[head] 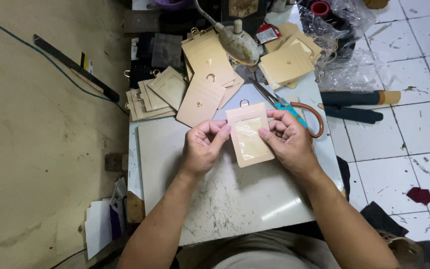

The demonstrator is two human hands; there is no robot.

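1. two bare hands hold one beige rectangular card holder with a clear plastic window and a small metal ring at its top (pixel 248 133), just above the pale, scuffed desk (pixel 225 199).
2. the left hand (pixel 202 147) has its grip closed on the holder's left edge, thumb and fingertips pinching it near the upper corner.
3. the right hand (pixel 288 142) grasps the right edge, thumb lying on the front beside the window, fingers curled behind.
4. the holder stands nearly upright in view, tilted slightly, ring end pointing away from the person.
5. beyond the hands, fanned stacks of matching beige card holders (pixel 200 84) lie across the far part of the desk; another heap (pixel 287 62) sits to the right of them.
6. a pair of scissors with teal handles (pixel 282 105) lies just behind the right hand, beside a curved brown strap (pixel 317 122).
7. a worn cream lamp head on a bent arm (pixel 237 42) hangs over the stacks.
8. crumpled clear plastic wrap (pixel 347 60) lies at the desk's far right corner, above a white tiled floor (pixel 414 124).
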